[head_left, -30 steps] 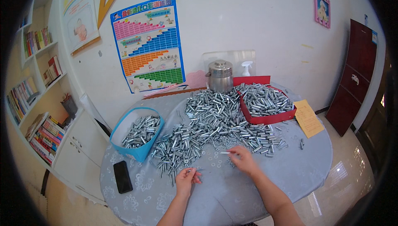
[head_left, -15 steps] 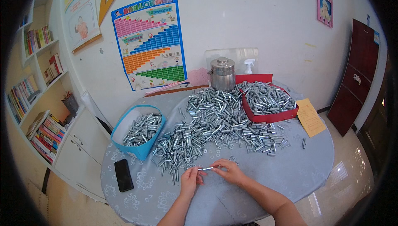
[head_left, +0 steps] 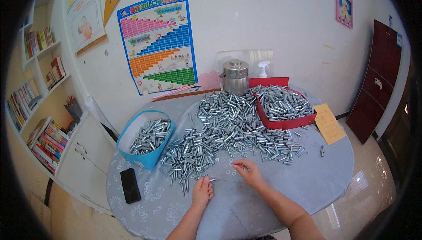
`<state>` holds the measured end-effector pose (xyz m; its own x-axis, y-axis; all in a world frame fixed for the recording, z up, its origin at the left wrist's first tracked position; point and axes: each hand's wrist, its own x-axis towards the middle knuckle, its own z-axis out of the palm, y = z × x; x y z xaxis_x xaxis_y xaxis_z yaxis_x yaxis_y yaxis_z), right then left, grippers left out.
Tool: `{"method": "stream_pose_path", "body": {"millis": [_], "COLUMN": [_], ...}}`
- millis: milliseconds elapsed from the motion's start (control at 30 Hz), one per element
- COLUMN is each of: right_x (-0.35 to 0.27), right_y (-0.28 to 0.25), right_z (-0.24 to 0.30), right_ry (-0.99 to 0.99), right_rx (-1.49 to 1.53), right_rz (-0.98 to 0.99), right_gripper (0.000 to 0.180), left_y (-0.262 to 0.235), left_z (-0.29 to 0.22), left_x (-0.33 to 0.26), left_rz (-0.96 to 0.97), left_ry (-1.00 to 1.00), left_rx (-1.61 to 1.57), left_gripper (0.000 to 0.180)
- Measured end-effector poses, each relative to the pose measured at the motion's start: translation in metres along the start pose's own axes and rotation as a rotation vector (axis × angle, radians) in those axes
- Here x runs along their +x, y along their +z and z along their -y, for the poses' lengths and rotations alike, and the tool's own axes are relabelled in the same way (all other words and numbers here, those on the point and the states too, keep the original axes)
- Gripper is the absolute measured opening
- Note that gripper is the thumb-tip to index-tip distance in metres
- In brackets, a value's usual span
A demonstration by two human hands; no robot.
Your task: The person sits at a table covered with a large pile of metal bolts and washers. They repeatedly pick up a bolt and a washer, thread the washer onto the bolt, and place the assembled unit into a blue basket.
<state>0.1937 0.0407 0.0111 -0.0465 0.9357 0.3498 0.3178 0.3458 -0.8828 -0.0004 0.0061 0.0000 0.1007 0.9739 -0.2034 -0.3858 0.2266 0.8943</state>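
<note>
A small metal bolt (head_left: 213,179) is pinched in the fingertips of the left hand (head_left: 202,192), its shaft sticking out to the right just above the worktop (head_left: 307,183), at the near edge of the big heap. The right hand (head_left: 248,172) rests close by to the right, fingers curled with the tips pressed together over the scattered washers (head_left: 228,169); whether it grips one of them is too small to tell. Both forearms come in from the lower edge of the view. Just beyond the hands spreads the pile of silvery bolts (head_left: 228,128), running from the middle of the worktop toward the back. To the left of the pile stands a blue basket (head_left: 151,158) part filled with the same bolts, and in front of it a black phone (head_left: 130,185) lies flat on the patterned grey cloth. To the right of the pile a red tray (head_left: 285,123) is heaped with more bolts, and just beside that a yellow sheet of paper (head_left: 329,123) lies near the worktop's edge. At the back, against the wall, stand a steel pot with a lid (head_left: 235,77) and a white spray bottle (head_left: 263,69). A coloured chart poster (head_left: 158,42) hangs on the wall above, bookshelves (head_left: 39,86) fill the left side, and a dark red door (head_left: 380,77) stands at the right.
</note>
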Motion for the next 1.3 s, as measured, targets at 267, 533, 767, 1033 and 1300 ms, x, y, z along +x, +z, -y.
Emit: {"method": "stream_pose_path", "body": {"millis": [267,533,767,1033,1300], "right_x": [-0.002,-0.002,-0.003,-0.004,-0.007], "right_y": [-0.008,-0.001,0.001,-0.001,0.01], "right_z": [-0.016,-0.016,-0.016,-0.006,-0.009], "right_ry": [-0.331,-0.205,-0.126,-0.07,0.274], "right_rx": [-0.622,-0.638,-0.538,-0.6,0.301], "right_rz": [0.071,0.117,0.136,0.114,0.212], "right_gripper": [0.017,0.014,0.02,0.022,0.018], "left_y": [-0.001,-0.002,0.002,0.001,0.001], "left_z": [0.0,0.006,0.005,0.003,0.002], "left_x": [0.0,0.0,-0.001,-0.002,-0.001], "left_rz": [-0.044,-0.008,0.012,-0.001,0.012], "left_ry": [-0.037,-0.056,-0.077,-0.056,-0.073], "left_rx": [-0.076,-0.025,0.006,-0.007,-0.029], "left_gripper": [0.021,0.021,0.021,0.022,0.022]}}
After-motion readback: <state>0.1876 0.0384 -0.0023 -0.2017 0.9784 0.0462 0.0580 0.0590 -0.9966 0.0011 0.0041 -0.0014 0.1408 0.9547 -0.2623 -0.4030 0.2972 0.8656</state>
